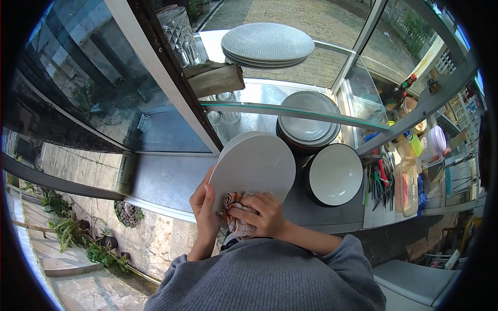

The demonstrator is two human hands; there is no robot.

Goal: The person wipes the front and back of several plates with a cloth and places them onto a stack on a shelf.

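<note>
A white textured oval plate point(254, 163) is held upright, tilted, before my chest, with another plate's rim showing behind its top edge. My left hand point(204, 199) grips the plate at its lower left edge, thumb on the near face. Bunched in my right hand point(262, 213) is a checkered cloth point(239, 224), pressed against the plate's lower face. To the right of the plate stands a stack of white bowls with dark outsides point(335, 174). Behind them is a stack of round plates point(308, 122) on the cabinet floor.
A glass shelf point(295, 112) crosses above the cabinet floor. Oval plates point(267, 42), a folded cardboard piece point(217, 80) and a glass jar point(179, 36) are higher up. Metal frame posts point(166, 72) stand left. Cutlery point(381, 179) and a basket point(406, 186) lie right.
</note>
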